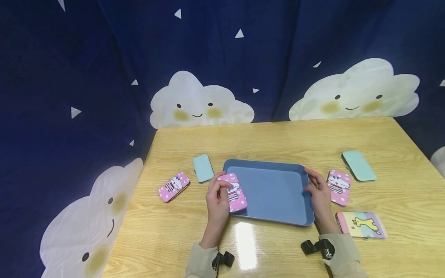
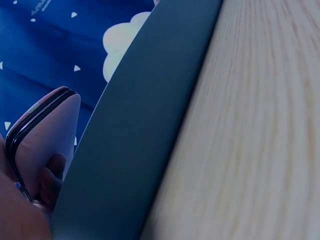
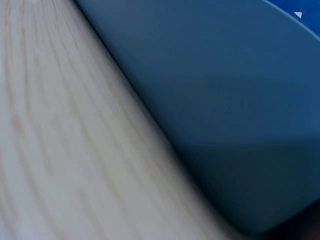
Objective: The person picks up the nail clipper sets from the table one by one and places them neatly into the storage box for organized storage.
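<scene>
The left grip [image 1: 218, 201] grasps the pink case [image 1: 238, 202], positioned over the left end of the blue tray [image 1: 274, 189]. The case's long axis points away from the person, across the tray's; the left grip is nearer. To its right, the right grip [image 1: 321, 197] holds the tray's far-side wall on the counter [image 1: 278, 143]. Left fingers hide the case's left edge; case-to-tray contact cannot be determined.

Legible texts, labels, brands, numbers or signs: none found in any of the three views. Left wrist view: faint pale marks [image 2: 41, 6], resembling lettering, noted on the blue curtain [image 2: 45, 50] beyond the worktop [image 2: 245, 140]; too small and blurred to read.
</scene>
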`<action>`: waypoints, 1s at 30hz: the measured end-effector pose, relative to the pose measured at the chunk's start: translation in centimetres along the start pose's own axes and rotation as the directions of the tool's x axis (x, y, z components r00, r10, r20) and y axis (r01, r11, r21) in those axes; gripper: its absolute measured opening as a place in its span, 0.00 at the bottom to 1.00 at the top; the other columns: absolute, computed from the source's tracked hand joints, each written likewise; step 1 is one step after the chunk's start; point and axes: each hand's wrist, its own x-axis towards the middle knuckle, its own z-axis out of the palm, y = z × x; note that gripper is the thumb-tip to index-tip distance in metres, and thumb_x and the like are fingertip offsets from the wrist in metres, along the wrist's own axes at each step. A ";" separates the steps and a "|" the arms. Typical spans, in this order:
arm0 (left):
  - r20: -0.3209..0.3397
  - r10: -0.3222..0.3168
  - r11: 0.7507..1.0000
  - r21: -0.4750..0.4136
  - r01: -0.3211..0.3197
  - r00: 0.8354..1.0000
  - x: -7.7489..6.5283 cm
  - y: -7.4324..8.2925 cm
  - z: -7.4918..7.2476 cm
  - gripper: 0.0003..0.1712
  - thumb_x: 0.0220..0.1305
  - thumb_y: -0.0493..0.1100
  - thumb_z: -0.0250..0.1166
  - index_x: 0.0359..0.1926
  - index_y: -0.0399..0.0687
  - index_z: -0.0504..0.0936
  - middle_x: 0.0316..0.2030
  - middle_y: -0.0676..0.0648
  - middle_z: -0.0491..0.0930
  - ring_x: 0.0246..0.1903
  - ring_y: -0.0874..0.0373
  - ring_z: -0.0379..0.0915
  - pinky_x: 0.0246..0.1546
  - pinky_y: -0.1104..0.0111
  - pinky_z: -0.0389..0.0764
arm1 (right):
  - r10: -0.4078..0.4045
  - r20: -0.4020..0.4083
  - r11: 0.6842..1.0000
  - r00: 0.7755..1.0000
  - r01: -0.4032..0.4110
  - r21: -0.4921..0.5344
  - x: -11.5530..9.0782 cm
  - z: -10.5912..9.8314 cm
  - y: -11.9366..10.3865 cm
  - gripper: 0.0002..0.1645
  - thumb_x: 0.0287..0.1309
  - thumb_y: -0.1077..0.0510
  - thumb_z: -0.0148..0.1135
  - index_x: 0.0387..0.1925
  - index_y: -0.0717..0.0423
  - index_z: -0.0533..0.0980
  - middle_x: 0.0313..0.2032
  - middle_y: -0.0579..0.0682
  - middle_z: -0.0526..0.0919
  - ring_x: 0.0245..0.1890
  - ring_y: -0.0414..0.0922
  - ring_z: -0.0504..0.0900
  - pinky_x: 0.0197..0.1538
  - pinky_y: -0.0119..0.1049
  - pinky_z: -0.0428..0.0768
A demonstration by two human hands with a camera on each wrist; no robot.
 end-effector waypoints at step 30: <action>0.059 -0.025 0.999 -0.018 0.026 0.998 -0.1 0.7 1.3 0.14 0.58 0.15 0.46 0.28 0.27 0.76 0.56 0.31 0.73 0.61 0.33 0.66 0.54 0.73 0.69 | -0.003 -0.002 1.000 1.000 0.003 -0.001 -0.1 0.1 -0.1 0.34 0.54 0.81 0.44 0.64 0.67 0.69 0.67 0.58 0.69 0.70 0.46 0.64 0.55 0.22 0.71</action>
